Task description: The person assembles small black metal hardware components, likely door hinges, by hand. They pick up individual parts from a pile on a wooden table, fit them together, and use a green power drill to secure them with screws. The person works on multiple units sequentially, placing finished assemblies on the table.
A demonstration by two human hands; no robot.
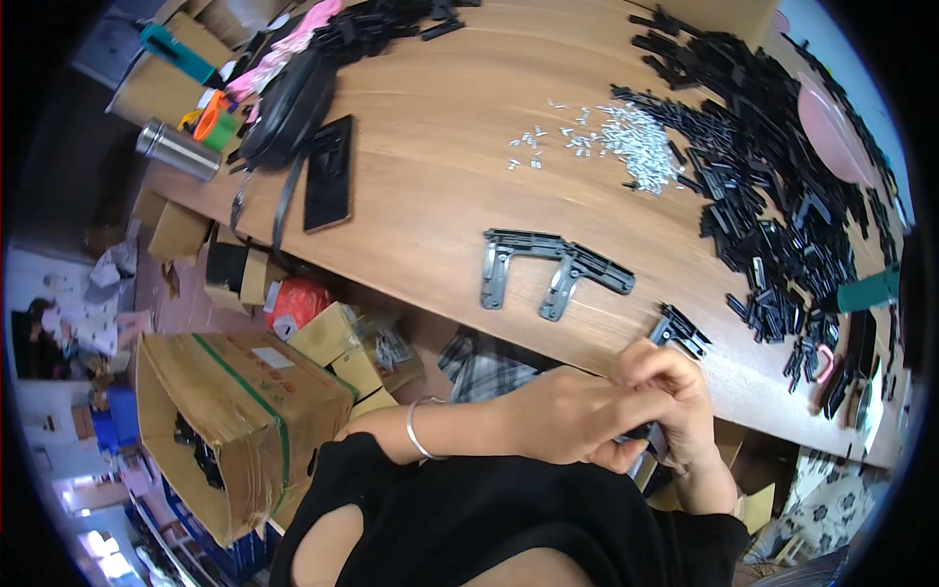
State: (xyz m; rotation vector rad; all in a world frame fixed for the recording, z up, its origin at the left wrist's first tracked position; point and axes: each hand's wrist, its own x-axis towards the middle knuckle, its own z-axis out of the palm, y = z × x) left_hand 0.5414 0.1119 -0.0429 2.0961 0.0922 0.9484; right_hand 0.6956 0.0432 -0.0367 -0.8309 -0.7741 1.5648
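My left hand (pixel 572 416), with a silver bangle on the wrist, and my right hand (pixel 685 401) are closed together in front of my body, just off the table's near edge. Between them is a small black plastic part (pixel 648 432), mostly covered by the fingers. Right beyond the hands lies a short black plastic piece (pixel 682 331) on the table. Farther left on the wood rest two black L-shaped plastic brackets, one bracket (pixel 496 264) touching or nearly touching the other bracket (pixel 587 279).
Small silvery metal pins (pixel 641 147) form a pile on the wooden table (pixel 440 127). Heaped black plastic parts (pixel 763 186) cover its right side, near a pink basin (pixel 831 127). A phone (pixel 329 174), black pouch (pixel 289 108) and steel flask (pixel 178 150) lie left. Below stands a cardboard box (pixel 264 411).
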